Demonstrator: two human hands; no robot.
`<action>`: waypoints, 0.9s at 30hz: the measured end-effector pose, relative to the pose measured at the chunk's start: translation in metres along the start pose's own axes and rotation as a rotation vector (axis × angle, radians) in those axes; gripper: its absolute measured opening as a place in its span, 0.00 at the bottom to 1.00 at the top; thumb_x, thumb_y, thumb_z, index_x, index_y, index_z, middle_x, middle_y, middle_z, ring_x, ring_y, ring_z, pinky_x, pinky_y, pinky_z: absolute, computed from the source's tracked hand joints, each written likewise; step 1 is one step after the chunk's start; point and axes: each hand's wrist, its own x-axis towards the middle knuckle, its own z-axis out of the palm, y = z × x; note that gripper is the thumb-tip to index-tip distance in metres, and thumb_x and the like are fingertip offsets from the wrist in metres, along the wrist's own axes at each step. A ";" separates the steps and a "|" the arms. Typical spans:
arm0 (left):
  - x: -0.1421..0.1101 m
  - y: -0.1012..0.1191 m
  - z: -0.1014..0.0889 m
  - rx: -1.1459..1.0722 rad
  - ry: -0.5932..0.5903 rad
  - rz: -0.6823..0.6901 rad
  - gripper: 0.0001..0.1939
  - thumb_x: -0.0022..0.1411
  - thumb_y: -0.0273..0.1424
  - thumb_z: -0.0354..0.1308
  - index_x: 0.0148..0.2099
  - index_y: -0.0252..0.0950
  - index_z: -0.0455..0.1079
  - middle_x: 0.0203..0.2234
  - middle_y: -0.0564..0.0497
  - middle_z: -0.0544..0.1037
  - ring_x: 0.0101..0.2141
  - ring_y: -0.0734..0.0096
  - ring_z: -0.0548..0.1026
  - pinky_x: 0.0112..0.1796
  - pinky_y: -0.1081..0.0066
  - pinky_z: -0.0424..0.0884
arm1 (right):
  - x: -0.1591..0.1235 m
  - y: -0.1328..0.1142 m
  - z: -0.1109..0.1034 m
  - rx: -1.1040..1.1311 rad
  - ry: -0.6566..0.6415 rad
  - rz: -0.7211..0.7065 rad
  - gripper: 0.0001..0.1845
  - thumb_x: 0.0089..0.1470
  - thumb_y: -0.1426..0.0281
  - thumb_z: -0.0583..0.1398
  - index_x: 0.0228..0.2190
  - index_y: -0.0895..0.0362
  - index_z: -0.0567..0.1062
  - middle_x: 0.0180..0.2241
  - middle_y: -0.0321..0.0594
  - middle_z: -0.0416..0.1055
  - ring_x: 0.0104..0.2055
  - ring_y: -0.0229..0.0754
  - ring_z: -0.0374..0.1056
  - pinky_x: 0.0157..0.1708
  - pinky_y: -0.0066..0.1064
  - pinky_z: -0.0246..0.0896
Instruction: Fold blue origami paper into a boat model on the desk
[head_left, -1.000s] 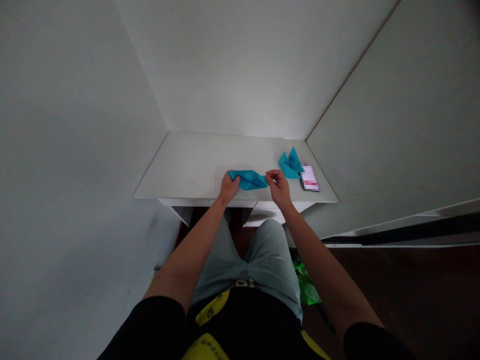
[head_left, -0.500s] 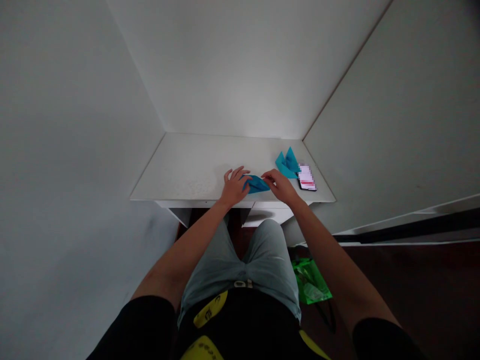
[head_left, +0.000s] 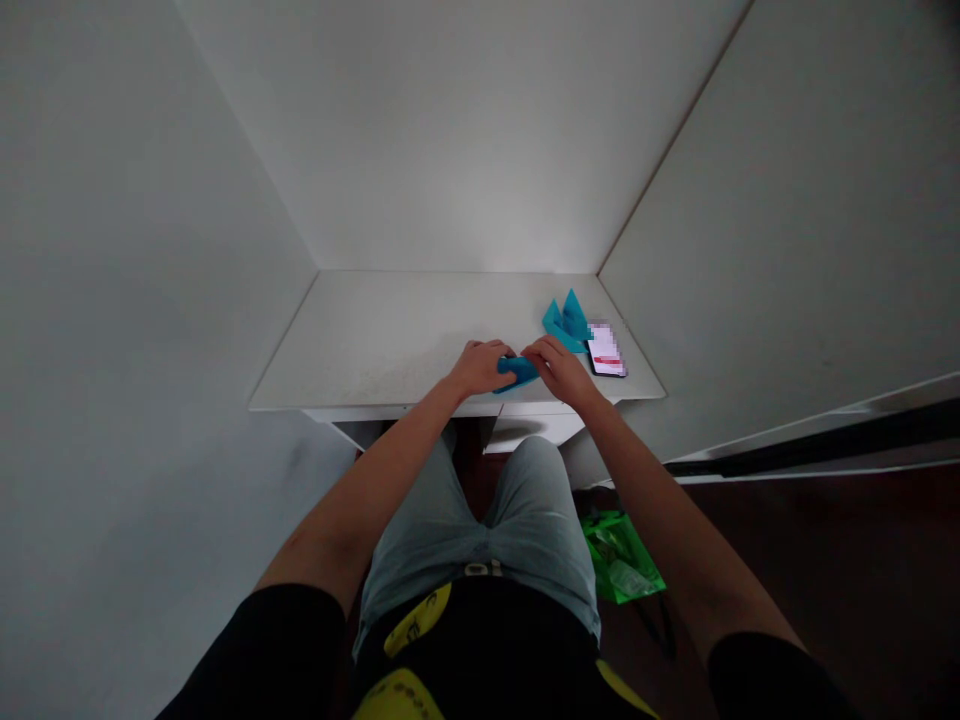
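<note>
Fingers [head_left: 491,346] of the left hand [head_left: 480,368] bend around the left part of a blue paper [head_left: 524,371], the thumb on its near side and the others along its far side, parted only enough to hold it. Those of the right hand [head_left: 561,372] are drawn nearly together, tips pinching its right end. Held this way, the paper is left of the phone [head_left: 606,352] and a little nearer the body, over the front part of the white desk [head_left: 382,325]; whether it touches the desktop cannot be told. It shows as a narrow, folded strip, saturated blue, slanting slightly up to the right, its creases too small and too covered to follow.

Just left of the phone and somewhat farther back stands a blue folded shape [head_left: 564,328]: two pointed peaks, the right one taller, with darker blue shading between them. Its right corner overlaps the phone's edge in this view.
</note>
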 end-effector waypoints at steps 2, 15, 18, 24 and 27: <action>0.003 0.002 -0.001 0.024 -0.027 -0.034 0.12 0.61 0.32 0.68 0.48 0.41 0.81 0.47 0.44 0.83 0.48 0.52 0.81 0.57 0.58 0.73 | 0.000 -0.001 -0.002 -0.011 0.043 -0.001 0.17 0.77 0.61 0.51 0.46 0.52 0.78 0.47 0.49 0.75 0.51 0.51 0.72 0.55 0.44 0.71; 0.001 0.017 -0.018 -0.060 0.333 -0.307 0.08 0.68 0.36 0.67 0.40 0.43 0.71 0.33 0.45 0.79 0.41 0.49 0.79 0.47 0.58 0.73 | 0.002 0.007 0.060 0.208 0.378 0.444 0.31 0.58 0.58 0.66 0.58 0.54 0.66 0.53 0.53 0.72 0.45 0.51 0.74 0.45 0.46 0.77; -0.002 0.006 -0.024 -0.089 0.326 -0.321 0.10 0.68 0.39 0.66 0.39 0.43 0.69 0.29 0.47 0.76 0.39 0.51 0.79 0.45 0.60 0.74 | 0.002 0.011 0.060 0.244 0.300 0.501 0.24 0.60 0.62 0.62 0.56 0.53 0.68 0.44 0.45 0.77 0.37 0.47 0.74 0.40 0.41 0.75; -0.006 -0.011 -0.026 -0.431 0.258 -0.480 0.11 0.67 0.38 0.67 0.38 0.42 0.67 0.27 0.50 0.76 0.32 0.59 0.77 0.40 0.59 0.79 | 0.004 0.006 0.054 0.035 0.352 0.442 0.19 0.62 0.67 0.60 0.53 0.54 0.68 0.47 0.48 0.74 0.43 0.49 0.72 0.41 0.40 0.71; -0.011 -0.012 -0.020 -0.615 0.254 -0.588 0.11 0.67 0.38 0.65 0.38 0.41 0.66 0.29 0.49 0.78 0.31 0.61 0.78 0.36 0.60 0.81 | 0.004 -0.006 0.056 -0.124 0.351 0.408 0.11 0.64 0.68 0.58 0.48 0.54 0.70 0.50 0.50 0.72 0.45 0.50 0.71 0.41 0.39 0.69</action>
